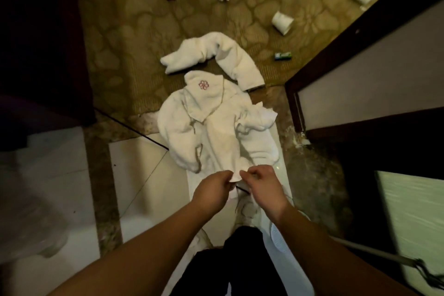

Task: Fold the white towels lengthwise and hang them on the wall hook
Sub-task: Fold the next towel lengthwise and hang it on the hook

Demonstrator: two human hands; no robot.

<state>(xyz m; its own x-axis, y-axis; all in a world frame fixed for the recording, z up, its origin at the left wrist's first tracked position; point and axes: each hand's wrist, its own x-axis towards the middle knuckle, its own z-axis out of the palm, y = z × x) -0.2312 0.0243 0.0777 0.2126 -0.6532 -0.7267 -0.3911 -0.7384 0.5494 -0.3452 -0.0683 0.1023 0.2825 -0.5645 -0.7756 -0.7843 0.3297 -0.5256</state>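
Both hands on the towel's near corner

Left hand [211, 193] and right hand [263, 188] sit close together, fingers curled, pinching the near edge of the white towel [211, 125], which trails away crumpled over tile floor [144, 170] and carpet [134, 31].

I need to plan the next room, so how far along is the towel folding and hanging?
Nothing looks done: no towel is hung and no hook is in view. In hand: the left hand and right hand pinch one edge of the embroidered white towel, still crumpled on the floor. Left: the rolled white towel lies untouched beyond it.
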